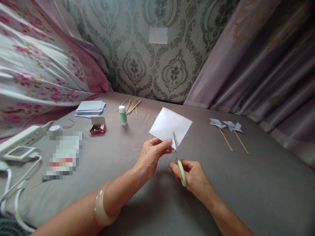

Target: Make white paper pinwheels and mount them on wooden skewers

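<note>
My left hand (155, 151) pinches the near corner of a white square sheet of paper (169, 123), held up over the grey cloth. In my right hand (194, 175) is a pair of scissors (181, 170) with pale green handles, fingers closed round the loops. One scissor blade lies over the paper near its lower corner, close to my left thumb; the other blade is hard to make out. Two paper pinwheels (232, 126) on wooden sticks lie to the right of my hands.
A glue stick (123, 116) stands left of the paper, with wooden sticks (133, 106) behind it. Further left are an open red box (97, 127), a stack of paper (90, 108), a blurred packet (65, 154) and a power strip (23, 139) with cables. Curtains hang at both sides.
</note>
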`<state>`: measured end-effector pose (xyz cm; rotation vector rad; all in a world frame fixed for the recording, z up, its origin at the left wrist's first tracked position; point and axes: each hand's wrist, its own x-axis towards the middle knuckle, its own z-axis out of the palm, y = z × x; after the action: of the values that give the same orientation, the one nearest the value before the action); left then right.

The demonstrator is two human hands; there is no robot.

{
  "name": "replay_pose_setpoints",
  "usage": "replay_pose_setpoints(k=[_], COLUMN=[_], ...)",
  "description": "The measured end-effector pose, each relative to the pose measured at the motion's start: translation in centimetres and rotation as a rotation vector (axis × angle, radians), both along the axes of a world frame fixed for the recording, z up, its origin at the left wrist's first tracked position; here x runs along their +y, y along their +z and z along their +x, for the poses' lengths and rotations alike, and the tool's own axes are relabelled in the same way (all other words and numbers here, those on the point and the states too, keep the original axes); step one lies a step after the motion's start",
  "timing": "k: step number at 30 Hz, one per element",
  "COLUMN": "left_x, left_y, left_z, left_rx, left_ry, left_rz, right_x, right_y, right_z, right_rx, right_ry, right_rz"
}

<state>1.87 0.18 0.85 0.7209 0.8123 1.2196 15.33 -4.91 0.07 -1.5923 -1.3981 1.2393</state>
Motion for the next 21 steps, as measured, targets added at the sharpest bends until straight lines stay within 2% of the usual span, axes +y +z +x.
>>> replay_pose_setpoints(k=[7,21], left_x=[0.04,-0.04], left_y=[0.29,0.39], left_z=[0.01,-0.05], left_rx=[-0.010,-0.020], left_ry=[0.005,-0.004], left_rz=[-0.012,-0.019], right_x=[-0.08,-0.03], right_y=[-0.45,-0.21], right_z=[0.13,-0.07], right_rx=[-0.038,-0.058], right_ry=[-0.010,-0.027], right_rz=[0.047,0.030])
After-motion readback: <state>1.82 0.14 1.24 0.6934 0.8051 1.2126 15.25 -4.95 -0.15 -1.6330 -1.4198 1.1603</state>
